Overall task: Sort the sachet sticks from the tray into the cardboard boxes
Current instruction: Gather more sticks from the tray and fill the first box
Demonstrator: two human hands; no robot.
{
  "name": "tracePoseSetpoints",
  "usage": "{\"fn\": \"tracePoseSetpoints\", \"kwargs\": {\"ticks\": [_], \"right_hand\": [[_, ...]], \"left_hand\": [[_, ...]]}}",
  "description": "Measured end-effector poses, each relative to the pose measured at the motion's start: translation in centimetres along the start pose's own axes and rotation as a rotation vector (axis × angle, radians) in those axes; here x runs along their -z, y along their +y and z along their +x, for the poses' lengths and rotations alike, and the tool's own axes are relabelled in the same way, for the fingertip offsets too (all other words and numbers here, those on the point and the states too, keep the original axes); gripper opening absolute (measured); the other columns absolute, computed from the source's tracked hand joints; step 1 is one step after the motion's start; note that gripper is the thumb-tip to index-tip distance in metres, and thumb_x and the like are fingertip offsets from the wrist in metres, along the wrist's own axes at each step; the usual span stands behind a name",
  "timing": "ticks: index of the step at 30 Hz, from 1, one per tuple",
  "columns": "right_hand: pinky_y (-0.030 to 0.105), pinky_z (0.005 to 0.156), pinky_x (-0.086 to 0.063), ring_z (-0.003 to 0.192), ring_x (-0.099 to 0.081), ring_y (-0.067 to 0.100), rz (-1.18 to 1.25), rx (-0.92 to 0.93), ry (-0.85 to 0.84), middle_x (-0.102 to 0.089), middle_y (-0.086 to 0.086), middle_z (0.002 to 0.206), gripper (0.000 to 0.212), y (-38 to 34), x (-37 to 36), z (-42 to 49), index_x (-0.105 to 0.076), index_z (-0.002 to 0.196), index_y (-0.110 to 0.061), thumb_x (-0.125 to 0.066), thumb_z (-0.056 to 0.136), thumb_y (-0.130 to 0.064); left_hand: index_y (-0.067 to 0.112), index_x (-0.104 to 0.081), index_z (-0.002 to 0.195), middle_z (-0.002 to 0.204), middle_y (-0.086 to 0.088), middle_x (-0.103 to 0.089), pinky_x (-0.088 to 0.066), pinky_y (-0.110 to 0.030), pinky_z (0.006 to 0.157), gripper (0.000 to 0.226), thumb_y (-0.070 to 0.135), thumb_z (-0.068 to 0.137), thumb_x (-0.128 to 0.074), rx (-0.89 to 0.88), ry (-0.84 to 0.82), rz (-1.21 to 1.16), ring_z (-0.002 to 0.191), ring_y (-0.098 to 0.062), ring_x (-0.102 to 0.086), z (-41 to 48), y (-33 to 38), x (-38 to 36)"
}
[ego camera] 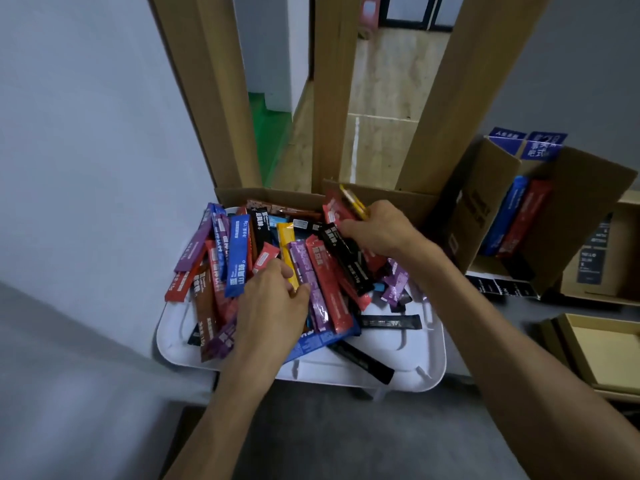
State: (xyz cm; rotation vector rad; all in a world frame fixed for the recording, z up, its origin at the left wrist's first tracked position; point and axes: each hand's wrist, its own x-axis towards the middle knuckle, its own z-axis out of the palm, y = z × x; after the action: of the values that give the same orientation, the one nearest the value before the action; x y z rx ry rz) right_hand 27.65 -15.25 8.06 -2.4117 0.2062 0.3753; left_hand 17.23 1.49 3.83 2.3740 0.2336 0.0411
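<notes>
Sticks (325,282) heap the tray (398,346) — right hand (377,232), 1 o'clock, grasps a red stick (333,206) and yellow stick (353,201); left hand (273,306), 9 o'clock, rests on them — grip unclear.

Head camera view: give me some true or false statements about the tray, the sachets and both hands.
1. The right hand holds a red sachet stick and a yellow sachet stick. True.
2. The white tray is empty. False: a pile of sachet sticks in many colours lies in it.
3. The open cardboard box on the right holds blue sachets and red sachets. True.
4. The left hand rests outside the tray. False: it lies on the pile inside the tray.
</notes>
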Motion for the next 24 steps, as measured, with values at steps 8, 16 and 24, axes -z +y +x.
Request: {"fn": "tracePoseSetpoints", "kwargs": {"ticks": [8,16,24], "right_hand": [[0.033,0.069,-0.043,0.086,-0.055,0.031,-0.200,0.084,-0.001,-0.059,0.014,0.105,0.024,0.7,-3.6,-1.7,-0.046,0.102,-0.010,-0.063,0.093,-0.026],[0.031,0.047,-0.031,0.057,-0.046,0.017,-0.157,0.077,-0.010,-0.049,0.002,0.069,0.053,0.1,-3.5,-2.6,-0.040,0.073,-0.017,-0.073,0.082,-0.057],[0.032,0.054,-0.042,0.068,-0.056,0.021,-0.076,0.076,0.052,-0.053,0.000,0.071,0.037,1.0,-6.0,-3.5,-0.049,0.079,-0.015,-0.081,0.079,-0.034]], "left_hand": [[0.023,-0.056,0.099,0.078,0.009,-0.062,-0.056,-0.039,0.069,0.016,0.032,0.092,-0.067,-0.036,0.014,0.017,0.071,-0.009,-0.061,0.9,-0.2,0.1],[0.013,-0.047,0.128,0.122,-0.006,-0.056,-0.049,-0.040,0.085,0.044,0.033,0.092,-0.064,-0.021,-0.042,0.152,0.111,-0.028,-0.058,0.7,0.3,-0.9],[0.012,-0.055,0.113,0.097,-0.005,-0.066,-0.051,-0.035,0.075,0.031,0.027,0.090,-0.069,-0.003,0.009,0.085,0.094,-0.025,-0.065,0.6,-0.2,-1.2]]}}
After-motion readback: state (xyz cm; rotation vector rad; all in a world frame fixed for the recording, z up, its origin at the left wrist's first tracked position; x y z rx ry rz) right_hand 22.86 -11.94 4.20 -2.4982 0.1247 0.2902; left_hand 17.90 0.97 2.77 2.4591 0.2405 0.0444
